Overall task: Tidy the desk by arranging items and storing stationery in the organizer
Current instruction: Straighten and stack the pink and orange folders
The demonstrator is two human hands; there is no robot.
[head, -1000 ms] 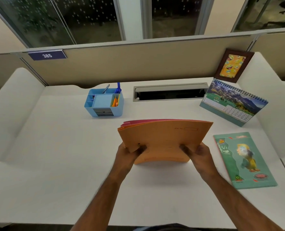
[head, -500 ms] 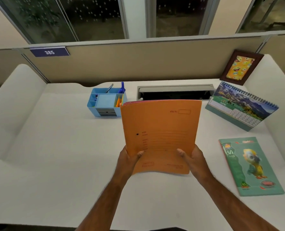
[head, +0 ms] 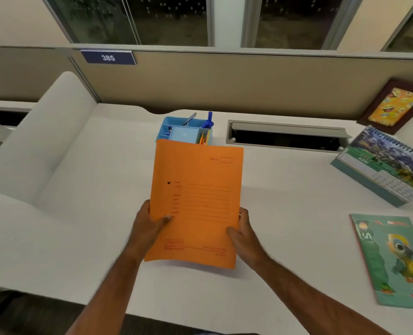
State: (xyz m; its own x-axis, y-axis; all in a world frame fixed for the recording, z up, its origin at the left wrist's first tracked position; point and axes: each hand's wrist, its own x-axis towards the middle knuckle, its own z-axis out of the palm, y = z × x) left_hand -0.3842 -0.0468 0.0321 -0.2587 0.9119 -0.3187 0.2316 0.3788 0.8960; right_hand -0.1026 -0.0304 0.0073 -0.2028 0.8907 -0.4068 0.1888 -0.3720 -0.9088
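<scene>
White desk (head: 285, 213) | orange folder (head: 198, 201) now upright, lifted higher | both hands — left (head: 150, 226), right (head: 245, 234) — pinching its lower edges

Even indoor light, dark glass beyond
Soft overhead glow washes the white tabletop (head: 285, 213), and a faint shadow sits under the orange folder (head: 195, 204). The windows (head: 171, 20) are black with specks of reflection. Wide-angle bend curves the partition (head: 224, 81); edges and forearms smear slightly, and fine print is unreadable.

Both hands, left hand (head: 150, 228) and right hand (head: 245, 234), grip an orange folder (head: 197, 201) (printed side up) above the desk (head: 80, 213).
</scene>
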